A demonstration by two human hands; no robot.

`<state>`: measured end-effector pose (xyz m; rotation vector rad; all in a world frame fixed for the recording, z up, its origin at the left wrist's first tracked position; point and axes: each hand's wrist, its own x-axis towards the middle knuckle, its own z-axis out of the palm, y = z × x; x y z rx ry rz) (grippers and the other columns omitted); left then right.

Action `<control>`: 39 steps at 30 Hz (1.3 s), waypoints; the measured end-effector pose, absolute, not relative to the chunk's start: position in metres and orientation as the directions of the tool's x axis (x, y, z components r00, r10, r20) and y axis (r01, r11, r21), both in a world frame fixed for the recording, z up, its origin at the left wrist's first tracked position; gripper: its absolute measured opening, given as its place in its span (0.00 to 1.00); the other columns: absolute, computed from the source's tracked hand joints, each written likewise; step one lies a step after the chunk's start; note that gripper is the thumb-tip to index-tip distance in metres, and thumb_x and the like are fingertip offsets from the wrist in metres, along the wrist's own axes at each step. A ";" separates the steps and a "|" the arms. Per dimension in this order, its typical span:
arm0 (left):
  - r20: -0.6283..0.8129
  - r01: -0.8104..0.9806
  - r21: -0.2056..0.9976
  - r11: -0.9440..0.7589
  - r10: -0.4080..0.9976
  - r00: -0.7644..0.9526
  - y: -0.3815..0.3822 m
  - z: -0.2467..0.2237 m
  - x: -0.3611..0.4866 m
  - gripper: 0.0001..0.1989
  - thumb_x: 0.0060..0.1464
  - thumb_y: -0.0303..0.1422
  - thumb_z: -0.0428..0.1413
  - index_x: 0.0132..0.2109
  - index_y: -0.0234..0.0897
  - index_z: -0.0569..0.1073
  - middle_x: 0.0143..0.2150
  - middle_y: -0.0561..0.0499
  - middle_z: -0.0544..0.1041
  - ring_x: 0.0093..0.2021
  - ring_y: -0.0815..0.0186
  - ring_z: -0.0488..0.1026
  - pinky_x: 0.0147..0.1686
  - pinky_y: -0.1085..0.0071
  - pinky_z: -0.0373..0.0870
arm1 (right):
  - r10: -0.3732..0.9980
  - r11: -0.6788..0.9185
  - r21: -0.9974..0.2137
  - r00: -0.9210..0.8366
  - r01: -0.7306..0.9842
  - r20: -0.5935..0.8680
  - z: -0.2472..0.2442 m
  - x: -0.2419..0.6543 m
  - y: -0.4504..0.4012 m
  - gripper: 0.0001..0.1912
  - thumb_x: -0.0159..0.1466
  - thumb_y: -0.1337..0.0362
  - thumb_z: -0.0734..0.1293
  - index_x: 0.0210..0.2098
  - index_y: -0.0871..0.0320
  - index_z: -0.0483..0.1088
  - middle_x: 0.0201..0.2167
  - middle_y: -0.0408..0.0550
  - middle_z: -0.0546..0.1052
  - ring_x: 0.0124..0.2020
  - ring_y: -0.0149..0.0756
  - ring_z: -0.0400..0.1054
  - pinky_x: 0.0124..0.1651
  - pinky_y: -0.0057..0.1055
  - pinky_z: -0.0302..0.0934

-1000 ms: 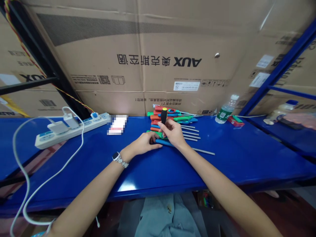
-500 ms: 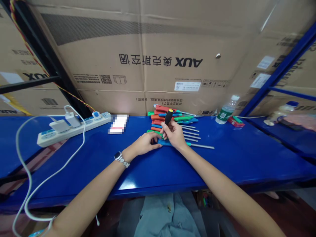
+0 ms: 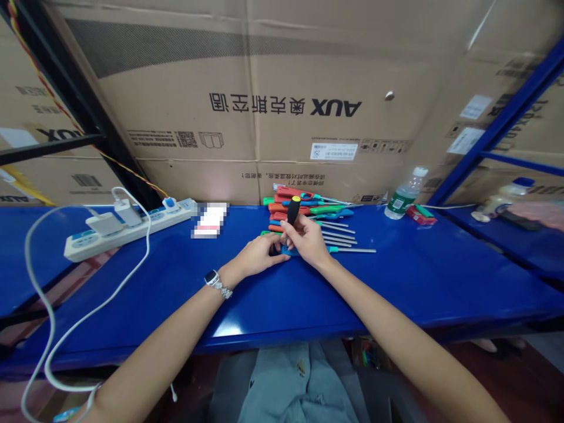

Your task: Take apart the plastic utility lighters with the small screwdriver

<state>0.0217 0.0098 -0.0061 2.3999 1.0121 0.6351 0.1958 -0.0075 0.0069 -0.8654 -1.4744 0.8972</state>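
Note:
A screwdriver [image 3: 294, 210] with a black handle and yellow end stands nearly upright in my right hand [image 3: 309, 239], its shaft pointing down at a blue long-nosed lighter [image 3: 289, 251]. My left hand [image 3: 254, 256] is closed on the handle end of that lighter, thumb on the near side. The lighter's metal tube points right across the blue table. My right hand covers the middle of its body, and the screwdriver's tip cannot be made out. Just behind my hands lie several more long-nosed lighters [image 3: 291, 193] in red, green, orange and blue.
On the left, a white power strip [image 3: 132, 230] carries plugs and a looping white cable [image 3: 147, 252]. A blurred white item [image 3: 210, 220] lies beside it. To the right stand a water bottle [image 3: 403, 197] and a red box [image 3: 420, 217]. A large cardboard box [image 3: 273, 70] forms the back.
The screwdriver's handle has shifted slightly left and my right hand moved a little with it. The blue lighter's tube has swung slightly up in view. My left hand stays nearly in place.

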 end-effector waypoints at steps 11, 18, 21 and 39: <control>0.226 0.549 0.557 -0.623 0.750 0.621 0.007 -0.003 0.022 0.12 0.60 0.40 0.62 0.45 0.38 0.75 0.39 0.50 0.78 0.38 0.62 0.74 0.37 0.68 0.67 | 0.893 0.448 -0.892 -0.076 0.061 0.443 0.009 0.197 -0.010 0.16 0.66 0.47 0.68 0.40 0.54 0.72 0.27 0.44 0.78 0.21 0.31 0.70 0.25 0.29 0.68; 0.218 0.557 0.555 -0.617 0.755 0.619 0.007 -0.003 0.022 0.12 0.59 0.40 0.63 0.46 0.38 0.76 0.39 0.50 0.79 0.38 0.62 0.74 0.38 0.67 0.67 | 0.899 0.437 -0.899 -0.055 0.039 0.435 0.012 0.197 -0.010 0.18 0.64 0.46 0.69 0.38 0.55 0.71 0.24 0.42 0.76 0.20 0.30 0.68 0.24 0.28 0.68; 0.219 0.562 0.549 -0.619 0.755 0.617 0.007 -0.003 0.022 0.12 0.59 0.39 0.63 0.46 0.38 0.76 0.39 0.50 0.79 0.38 0.62 0.74 0.39 0.67 0.67 | 0.905 0.423 -0.905 -0.071 0.040 0.420 0.012 0.197 -0.010 0.17 0.64 0.47 0.69 0.39 0.55 0.72 0.24 0.41 0.75 0.19 0.30 0.67 0.23 0.28 0.68; 0.206 0.529 0.601 -0.600 0.755 0.623 0.007 -0.005 0.022 0.13 0.59 0.40 0.63 0.46 0.37 0.75 0.37 0.50 0.77 0.36 0.61 0.73 0.37 0.68 0.67 | 0.912 0.376 -0.926 -0.157 -0.041 0.378 0.024 0.204 -0.008 0.22 0.53 0.50 0.78 0.33 0.53 0.66 0.25 0.40 0.77 0.21 0.33 0.71 0.29 0.33 0.70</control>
